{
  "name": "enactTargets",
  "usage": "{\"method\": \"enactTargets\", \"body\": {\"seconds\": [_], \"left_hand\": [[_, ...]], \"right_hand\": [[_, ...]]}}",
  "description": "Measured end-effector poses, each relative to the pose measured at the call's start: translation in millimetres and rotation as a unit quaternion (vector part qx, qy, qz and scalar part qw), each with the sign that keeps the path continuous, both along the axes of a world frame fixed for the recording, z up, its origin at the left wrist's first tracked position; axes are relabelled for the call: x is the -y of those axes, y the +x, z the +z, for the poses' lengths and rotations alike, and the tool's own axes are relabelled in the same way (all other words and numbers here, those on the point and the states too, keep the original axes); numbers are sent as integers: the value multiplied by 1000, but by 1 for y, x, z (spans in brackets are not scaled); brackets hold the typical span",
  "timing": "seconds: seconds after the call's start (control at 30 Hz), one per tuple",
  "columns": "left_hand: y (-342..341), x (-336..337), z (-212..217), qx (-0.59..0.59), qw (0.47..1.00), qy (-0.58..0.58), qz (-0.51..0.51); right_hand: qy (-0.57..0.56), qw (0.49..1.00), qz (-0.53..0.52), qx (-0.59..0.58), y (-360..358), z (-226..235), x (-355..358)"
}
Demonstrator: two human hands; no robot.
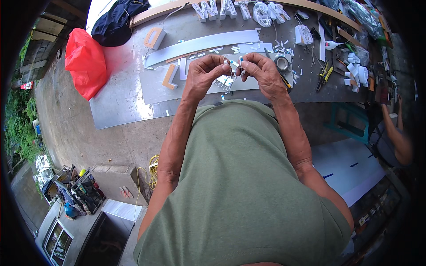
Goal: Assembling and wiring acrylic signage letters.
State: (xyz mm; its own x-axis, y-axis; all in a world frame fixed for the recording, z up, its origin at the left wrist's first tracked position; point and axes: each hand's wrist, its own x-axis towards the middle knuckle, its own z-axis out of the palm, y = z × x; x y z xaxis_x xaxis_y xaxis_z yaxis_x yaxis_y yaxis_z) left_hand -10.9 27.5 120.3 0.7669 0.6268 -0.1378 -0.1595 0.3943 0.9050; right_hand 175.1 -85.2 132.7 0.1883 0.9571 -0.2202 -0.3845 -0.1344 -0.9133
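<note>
Above the near part of the worktable I hold a string of small white LED modules (224,83) between both hands. My left hand (205,74) pinches one end of it between thumb and fingers. My right hand (262,73) is closed in a pinch on another part, near a module with a blue strip. The middle of the string hangs in a small bunch between and below the hands, over a grey sheet (155,95). Just right of my right hand lies a roll of tape (282,63). An L-shaped sign letter (170,76) with orange-brown sides lies to the left.
White sign letters (217,10) stand along the back. A long white strip (199,46) and scattered white scraps lie ahead. Yellow-handled pliers (325,74) and white offcuts (357,73) are at right. A red plastic bag (85,64) hangs at left. Another person's arm (396,137) shows far right.
</note>
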Motion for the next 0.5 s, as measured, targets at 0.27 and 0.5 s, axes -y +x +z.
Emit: {"method": "enactTargets", "body": {"seconds": [0.27, 0.5], "left_hand": [[3, -8, -36, -120, 989, 85, 15], [23, -21, -53, -112, 981, 76, -141]], "right_hand": [[38, 999, 1, 21, 17, 1, -1], [77, 996, 27, -42, 36, 6, -4]]}}
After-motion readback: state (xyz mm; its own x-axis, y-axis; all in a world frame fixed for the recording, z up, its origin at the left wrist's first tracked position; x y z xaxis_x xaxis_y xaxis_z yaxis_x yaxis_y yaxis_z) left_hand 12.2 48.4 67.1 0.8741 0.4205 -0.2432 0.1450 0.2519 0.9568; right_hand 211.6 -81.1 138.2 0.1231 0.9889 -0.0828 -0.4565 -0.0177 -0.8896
